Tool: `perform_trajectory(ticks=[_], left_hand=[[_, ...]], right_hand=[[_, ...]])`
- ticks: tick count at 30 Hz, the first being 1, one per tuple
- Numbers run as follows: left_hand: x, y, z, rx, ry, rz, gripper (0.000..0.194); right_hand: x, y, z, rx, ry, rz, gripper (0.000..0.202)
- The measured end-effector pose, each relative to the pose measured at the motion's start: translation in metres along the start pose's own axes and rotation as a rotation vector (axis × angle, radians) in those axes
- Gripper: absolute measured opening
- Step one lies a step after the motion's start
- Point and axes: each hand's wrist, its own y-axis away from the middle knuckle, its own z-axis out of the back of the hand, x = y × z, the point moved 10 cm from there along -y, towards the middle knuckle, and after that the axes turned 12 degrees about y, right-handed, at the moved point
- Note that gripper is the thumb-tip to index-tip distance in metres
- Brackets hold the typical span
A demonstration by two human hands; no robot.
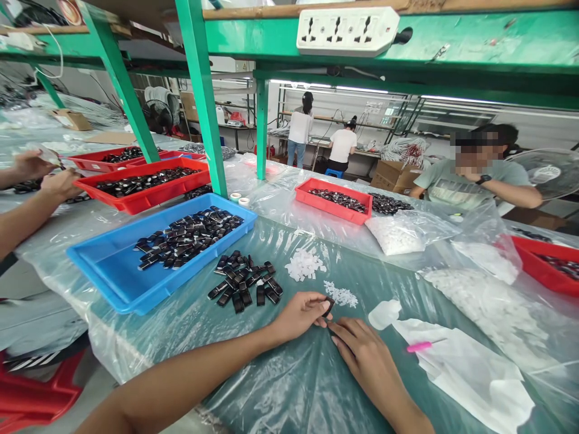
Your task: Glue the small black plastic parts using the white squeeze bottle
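Observation:
My left hand pinches a small black plastic piece between thumb and fingers, above the plastic-covered table. Close beside it is my right hand, fingers bent together and fingertips near the piece; what they hold, if anything, is hidden. Just beyond my hands lie a heap of tiny white bits and a pile of larger white flat pieces. To the left, a loose pile of black plastic pieces rests in front of a blue tray holding many more.
A pink-handled tool lies on white sheet material at right. Red trays and bags of white pieces stand farther back. A green post rises behind the blue tray. A co-worker's hands are at left; another person sits across.

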Motion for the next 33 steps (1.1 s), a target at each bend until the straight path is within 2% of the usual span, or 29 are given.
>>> perform_trajectory(ticks=[4, 9, 18, 22, 24, 29, 33], left_hand=[[0.001, 0.001, -0.004, 0.032, 0.014, 0.049, 0.052], [0.008, 0.003, -0.008, 0.067, 0.038, 0.098, 0.050], [0.007, 0.005, -0.010, 0.066, 0.012, 0.128, 0.053], [0.013, 0.006, -0.015, 0.129, -0.007, 0.122, 0.049], [0.015, 0.007, -0.018, 0.172, -0.012, 0.112, 0.049], [0.010, 0.010, -0.027, 0.243, -0.064, 0.071, 0.049], [0.004, 0.012, -0.030, 0.258, -0.106, 0.050, 0.047]], right_hand=[[-0.011, 0.000, -0.001, -0.034, -0.045, -0.081, 0.024], [-0.031, 0.008, 0.005, -0.083, -0.107, -0.245, 0.025], [-0.039, 0.012, 0.002, -0.069, -0.118, -0.297, 0.028], [-0.045, 0.014, 0.007, -0.102, -0.152, -0.325, 0.031], [-0.047, 0.015, 0.011, -0.139, -0.218, -0.347, 0.031], [-0.055, 0.023, 0.020, -0.315, -0.634, -0.499, 0.027], [-0.041, 0.020, 0.022, -0.320, -0.688, -0.437, 0.021]])
